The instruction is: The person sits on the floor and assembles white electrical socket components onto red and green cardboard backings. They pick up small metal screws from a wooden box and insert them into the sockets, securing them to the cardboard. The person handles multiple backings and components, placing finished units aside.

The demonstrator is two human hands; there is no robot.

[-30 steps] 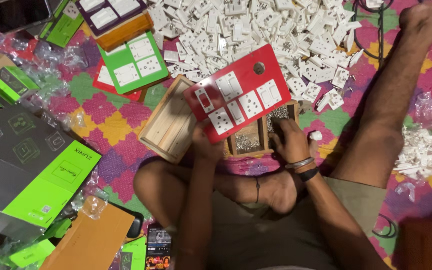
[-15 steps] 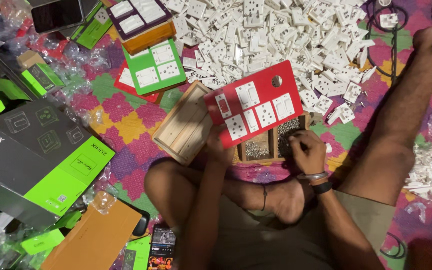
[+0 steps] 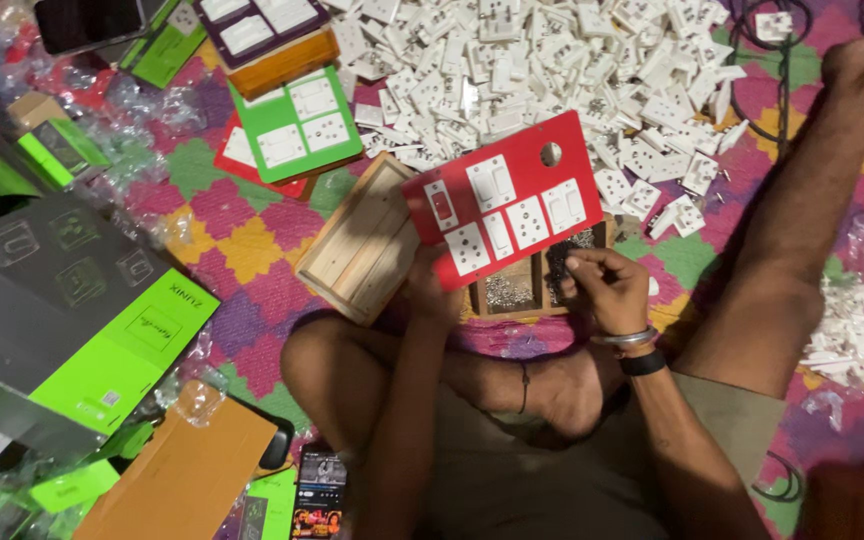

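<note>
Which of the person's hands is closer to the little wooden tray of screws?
The right. The right hand is right over the wooden tray, fingertips at its edge. The left hand is beside it to the left, holding up the red switch board.

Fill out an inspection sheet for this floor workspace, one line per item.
Surface: patterned mat, mostly covered.
Job's things: red switch panel held tilted over a wooden tray of small hardware; wooden box beside it.
Clutter: pile of white switches, green panel, green and grey cartons, plastic wrap, phone.
Grip: left hand holds the panel's lower edge; right hand pinched at the tray.
Cables: black cable at top right.
Surroundings: nothing seen beyond the mat.
</note>
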